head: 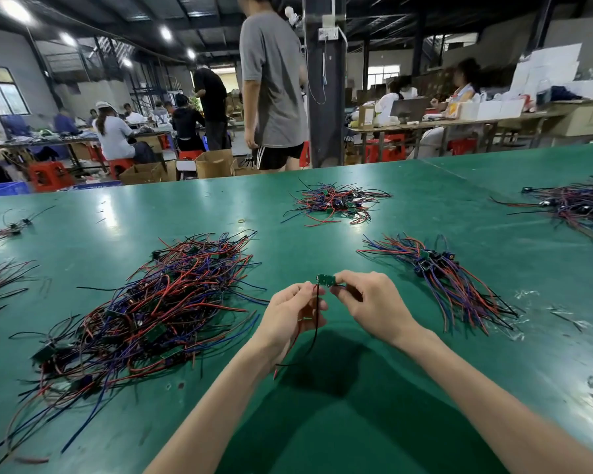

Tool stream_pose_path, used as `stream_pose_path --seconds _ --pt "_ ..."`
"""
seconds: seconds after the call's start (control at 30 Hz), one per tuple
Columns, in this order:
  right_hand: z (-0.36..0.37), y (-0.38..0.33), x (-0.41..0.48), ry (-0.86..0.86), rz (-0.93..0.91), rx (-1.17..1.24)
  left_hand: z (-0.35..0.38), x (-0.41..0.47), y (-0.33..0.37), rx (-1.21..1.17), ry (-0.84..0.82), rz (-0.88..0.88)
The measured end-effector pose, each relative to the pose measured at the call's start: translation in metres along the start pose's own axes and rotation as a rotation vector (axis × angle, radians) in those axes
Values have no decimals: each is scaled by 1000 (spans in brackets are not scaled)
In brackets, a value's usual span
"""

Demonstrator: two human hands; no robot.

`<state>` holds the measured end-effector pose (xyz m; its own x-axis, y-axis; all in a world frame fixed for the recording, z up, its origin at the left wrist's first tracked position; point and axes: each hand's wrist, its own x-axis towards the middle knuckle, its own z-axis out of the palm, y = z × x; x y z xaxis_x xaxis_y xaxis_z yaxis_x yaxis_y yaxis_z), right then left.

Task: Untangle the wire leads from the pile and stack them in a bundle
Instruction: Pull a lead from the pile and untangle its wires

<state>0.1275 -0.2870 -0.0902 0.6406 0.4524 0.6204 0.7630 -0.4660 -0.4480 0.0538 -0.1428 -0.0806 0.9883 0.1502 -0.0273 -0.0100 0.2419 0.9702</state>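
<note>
So the wire lead [317,319] in play is a tiny green circuit board [325,279] with thin wires coming off it; it's held up over the table [425,206], right in the middle of the view, between both hands; the right hand [374,302] has its grip pinched on the board's right end, thumb and forefinger closed on it; the left hand [295,309] has its grip pinched on the wires just under the board's left end; a black wire drops from there in a loose curve past the left palm, and a red one runs down by the left wrist with its tip hanging free; any print on the board is way too small to read; the big pile [158,313] sits to the left of the hands, a proper mess of red, blue, purple and black wires with more green boards buried in it; the bundle [442,278] is off to the right, its boards bunched at the far end and its wires fanned out toward the near edge; further back there's a smaller heap [336,201], plus another heap [579,203] at the far right; a rubber band [242,221] lies on the table between the pile and that smaller heap.
</note>
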Motion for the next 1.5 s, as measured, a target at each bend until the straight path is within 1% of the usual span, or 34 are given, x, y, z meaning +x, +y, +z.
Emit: stream_pose_path --seconds 0.07,0.1,0.17,0.23,0.3,0.37,0.47,0.57,0.67,0.77,0.9,1.03,1.23,1.33,1.43,1.5 --pt "1 -2 0 17 1 0 0 0 0 1 -26 -4" --pt "0 -3 0 11 15 43 -1 0 0 2 -35 7" --pt "-1 -5 1 4 77 188 -2 0 0 14 -40 43" --pt "-4 -8 3 -4 182 388 -2 0 -1 69 -15 90" --pt "-6 -9 5 -19 299 634 -2 0 -2 160 28 137" --pt "-8 -9 8 -22 391 806 -3 1 -2 268 55 179" --pt "-7 -10 9 9 483 920 -4 -1 -4 489 110 266" --pt "-5 -10 8 42 549 957 -4 -3 -7 738 157 395" --pt "-3 -8 7 29 640 1067 -3 -5 -10 835 141 451" --pt "-3 -7 9 0 702 1114 -3 -5 -10 819 160 425" --pt "-3 -7 9 -30 742 1147 -5 -4 -12 831 180 381" --pt "-3 -6 7 -76 749 1137 -6 -2 -14 859 177 355" --pt "-1 -6 7 -121 730 1115 -9 2 -19 859 160 270" --pt "1 -7 6 -152 708 1102 -7 6 -19 757 157 201" --pt "2 -7 5 -176 684 1051 -6 7 -19 554 145 107" --pt "2 -7 5 -183 676 1028 -6 8 -19 459 132 66"
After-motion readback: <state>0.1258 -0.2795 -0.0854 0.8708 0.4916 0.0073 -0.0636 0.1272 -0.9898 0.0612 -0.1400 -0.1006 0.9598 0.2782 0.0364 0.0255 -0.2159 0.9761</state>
